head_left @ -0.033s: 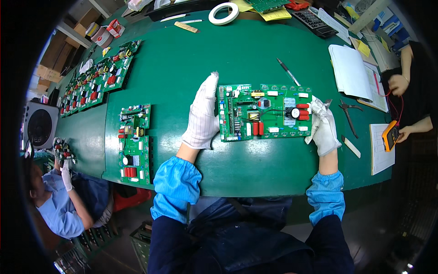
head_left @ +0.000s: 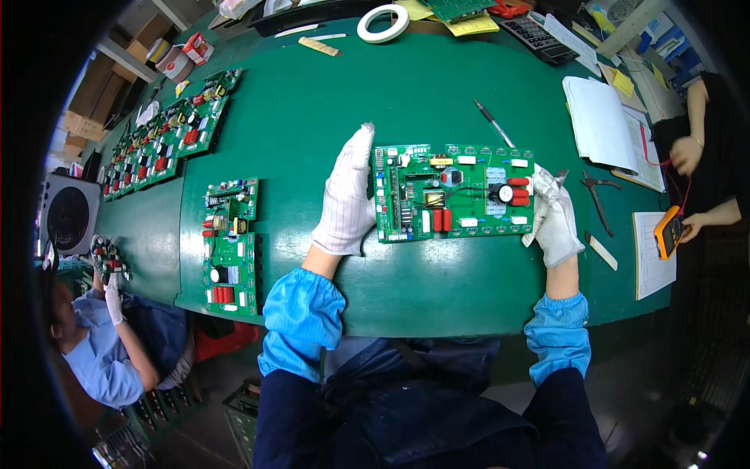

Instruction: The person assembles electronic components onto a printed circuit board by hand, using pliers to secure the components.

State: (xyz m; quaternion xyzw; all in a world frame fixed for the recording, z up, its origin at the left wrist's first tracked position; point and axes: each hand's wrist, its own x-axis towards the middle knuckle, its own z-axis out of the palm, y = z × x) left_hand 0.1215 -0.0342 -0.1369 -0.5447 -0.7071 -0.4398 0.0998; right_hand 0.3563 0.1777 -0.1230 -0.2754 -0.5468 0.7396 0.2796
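A green circuit board (head_left: 469,190) is held level between my two gloved hands, over the green table. Its top carries red capacitors, a round white-topped black part, coils and black wires. My left hand (head_left: 346,195), in a white striped glove, presses along the board's left edge, fingers pointing away from me. At the right edge, my right hand (head_left: 553,219) grips the board; its glove has worn, greyish fingertips. The undersides of the board and some fingers are hidden.
Another circuit board (head_left: 230,250) lies to the left, with a row of several boards (head_left: 168,141) beyond. Around the right side are a pen (head_left: 494,123), pliers (head_left: 598,202), a cutter (head_left: 601,251) and papers (head_left: 598,121). One co-worker holds an orange meter (head_left: 669,232); another sits left (head_left: 109,344).
The co-worker's hand with the red lead at the right has shifted slightly downward. My hands and the board look the same.
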